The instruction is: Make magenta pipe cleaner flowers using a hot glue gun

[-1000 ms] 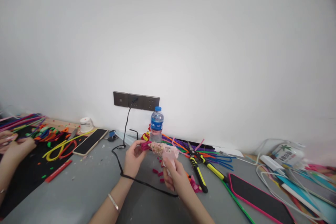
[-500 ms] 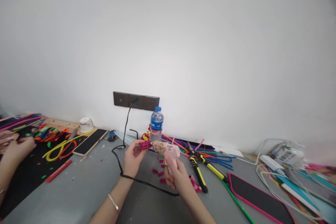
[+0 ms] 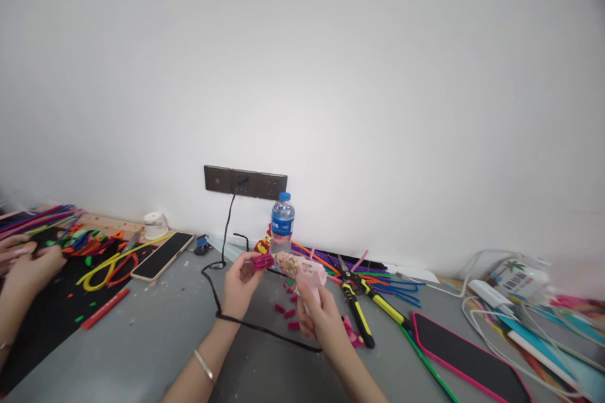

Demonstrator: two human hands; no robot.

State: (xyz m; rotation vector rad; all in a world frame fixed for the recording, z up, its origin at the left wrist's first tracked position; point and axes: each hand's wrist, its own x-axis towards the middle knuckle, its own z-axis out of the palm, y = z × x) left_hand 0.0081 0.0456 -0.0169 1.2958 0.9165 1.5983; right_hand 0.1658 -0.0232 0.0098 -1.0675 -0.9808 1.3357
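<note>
hands apart, both full: left hand [image 3: 239, 286] has a magenta piece [image 3: 263, 262] pinched btwn thumb & fingertips, right hand [image 3: 320, 313] is wrapped round the grip of a pale pink glue gun [image 3: 311, 275]. piece is up off the grey table [image 3: 278, 381], just beside the nozzle; can't tell if they touch. piece looks fuzzy, prob v light & soft, so it'd squash under a hard pinch; best held lightly at its left end, fingers well back b/c nozzle may be hot. gun looks like hard plastic, stiff, prob heavier than the piece, smooth body could slip a bit; hold by the grip only, not the patterned front.

edges: wall [image 3: 340, 88] closes off the back, w/ a water bottle [image 3: 282, 225] standing behind the gun's front end, so little room fwd. black cord [image 3: 265, 330] runs from left wrist across to below right hand; could snag if arms spread. small magenta bits [image 3: 289, 313] lie btwn the arms; yellow-black scissors [image 3: 358, 313] sit just right of right hand, so swing that way is tight. most room = back toward the person. table's near edge isn't in view.
</note>
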